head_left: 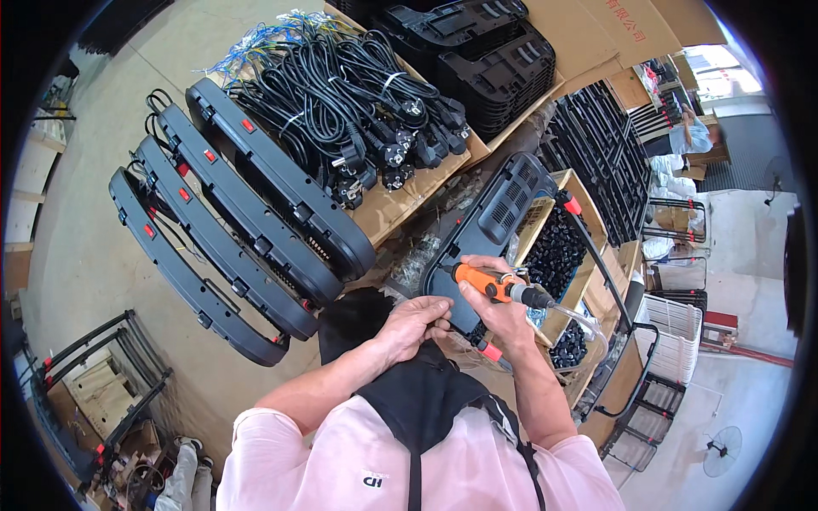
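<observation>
My right hand is wrapped round an orange-and-black air screwdriver, with a clear hose at its rear end. The tool's front end points left, over a black plastic housing with a slotted vent panel. Whether the tip touches the housing I cannot tell. At the housing's near left edge, my left hand has its thumb and fingertips pinched together. Anything between those fingers is too small or hidden to make out.
Wooden bins of small black parts stand right of the housing. Several long black housings with red switches stand at left. Bundled power cords lie on cardboard beyond, beside stacked black trays. Another person is far right.
</observation>
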The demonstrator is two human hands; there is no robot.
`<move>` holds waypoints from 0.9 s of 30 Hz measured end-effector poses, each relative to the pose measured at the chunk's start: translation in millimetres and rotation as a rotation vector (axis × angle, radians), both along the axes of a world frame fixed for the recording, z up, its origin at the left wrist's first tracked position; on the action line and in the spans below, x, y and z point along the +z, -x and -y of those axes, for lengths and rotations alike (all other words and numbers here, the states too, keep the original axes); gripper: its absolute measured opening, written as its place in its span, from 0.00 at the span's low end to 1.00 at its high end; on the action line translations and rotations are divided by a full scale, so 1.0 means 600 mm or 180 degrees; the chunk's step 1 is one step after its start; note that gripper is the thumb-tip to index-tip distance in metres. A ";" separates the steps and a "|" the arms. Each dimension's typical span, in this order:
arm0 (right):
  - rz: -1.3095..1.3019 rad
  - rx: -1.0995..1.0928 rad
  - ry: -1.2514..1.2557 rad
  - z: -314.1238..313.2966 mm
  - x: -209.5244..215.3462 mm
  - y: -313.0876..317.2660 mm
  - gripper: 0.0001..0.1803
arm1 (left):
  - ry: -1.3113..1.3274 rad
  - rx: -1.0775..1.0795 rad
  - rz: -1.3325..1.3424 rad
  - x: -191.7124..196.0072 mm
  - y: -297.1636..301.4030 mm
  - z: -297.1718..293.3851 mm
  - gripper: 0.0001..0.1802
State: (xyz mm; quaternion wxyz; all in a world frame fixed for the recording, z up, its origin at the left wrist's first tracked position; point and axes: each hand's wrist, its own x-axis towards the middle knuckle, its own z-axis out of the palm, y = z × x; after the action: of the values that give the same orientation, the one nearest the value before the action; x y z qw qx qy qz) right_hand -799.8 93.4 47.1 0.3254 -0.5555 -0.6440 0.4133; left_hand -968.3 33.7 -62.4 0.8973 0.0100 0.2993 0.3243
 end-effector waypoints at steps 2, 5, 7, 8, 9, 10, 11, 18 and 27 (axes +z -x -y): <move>0.0042 -0.0132 0.0174 0.002 0.005 0.004 0.20 | 0.0163 0.0193 -0.0031 0.015 0.004 -0.003 0.12; -0.0157 -0.0376 0.0232 0.006 0.020 -0.005 0.24 | 0.0309 0.0181 0.0026 0.012 0.007 -0.012 0.13; -0.0383 -0.0460 0.0094 0.013 0.038 -0.016 0.26 | 0.0352 0.0262 -0.0030 0.012 0.003 -0.032 0.13; -0.0601 -0.0533 -0.0042 0.019 0.050 -0.023 0.28 | 0.0399 0.0353 -0.0080 0.016 -0.001 -0.041 0.14; -0.0625 -0.0536 0.0002 0.025 0.065 -0.031 0.30 | 0.0437 0.0398 -0.0131 0.022 -0.006 -0.046 0.14; -0.0629 -0.0567 -0.0032 0.030 0.073 -0.040 0.30 | 0.0406 0.0365 -0.0133 0.024 -0.018 -0.056 0.14; -0.0765 -0.0589 -0.0026 0.035 0.079 -0.050 0.30 | 0.0505 0.0490 -0.0016 0.028 -0.032 -0.067 0.15; -0.1006 -0.0799 -0.0268 0.029 0.085 -0.154 0.30 | 0.0524 0.0572 0.0413 0.054 -0.143 -0.137 0.14; -0.1284 -0.1126 -0.0270 -0.012 0.081 -0.355 0.30 | 0.0568 0.0183 0.0244 0.061 -0.339 -0.203 0.14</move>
State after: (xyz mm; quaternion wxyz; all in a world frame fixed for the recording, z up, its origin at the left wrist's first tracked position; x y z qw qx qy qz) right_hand -587.1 100.6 95.7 0.5373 -0.5517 -0.4758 0.4250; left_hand -765.0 155.4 -26.1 0.8957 -0.0909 0.2926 0.3222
